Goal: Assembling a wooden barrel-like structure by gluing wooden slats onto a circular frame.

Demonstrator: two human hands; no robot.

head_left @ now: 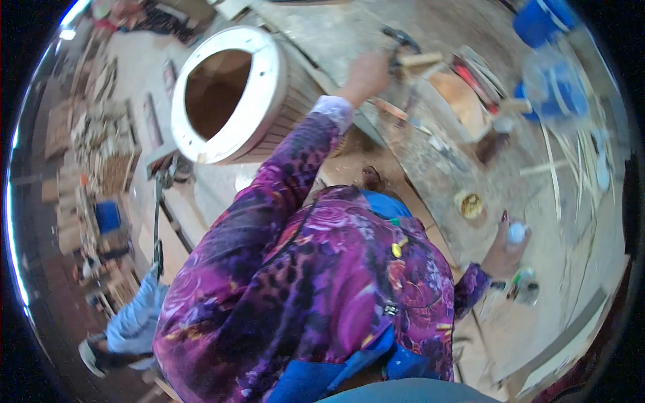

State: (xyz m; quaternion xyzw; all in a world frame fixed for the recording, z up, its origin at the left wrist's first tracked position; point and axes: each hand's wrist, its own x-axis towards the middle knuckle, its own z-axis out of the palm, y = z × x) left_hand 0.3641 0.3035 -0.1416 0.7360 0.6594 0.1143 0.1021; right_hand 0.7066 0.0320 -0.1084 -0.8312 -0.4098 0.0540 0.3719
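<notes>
My left hand (368,77) reaches across the workbench and touches a hammer (401,39) with a dark head. Motion smears its fingers, so their grip cannot be made out. A wooden handle (421,59) lies beside that hand. Off to the right, my right hand (505,254) is closed around a pale round object (516,232), its fingers curled about the sides. Close by that hand are a small round container (469,204) with yellowish contents and a clear plastic bottle (525,287) lying on its side.
A large white-rimmed wooden drum (269,87) stands to the left. An open tray (457,101) of tools, blue buckets (545,23) and thin wood strips (571,161) occupy the bench. Wood stacks (101,148) line the left, with a person's blue-clad leg (138,316) nearby.
</notes>
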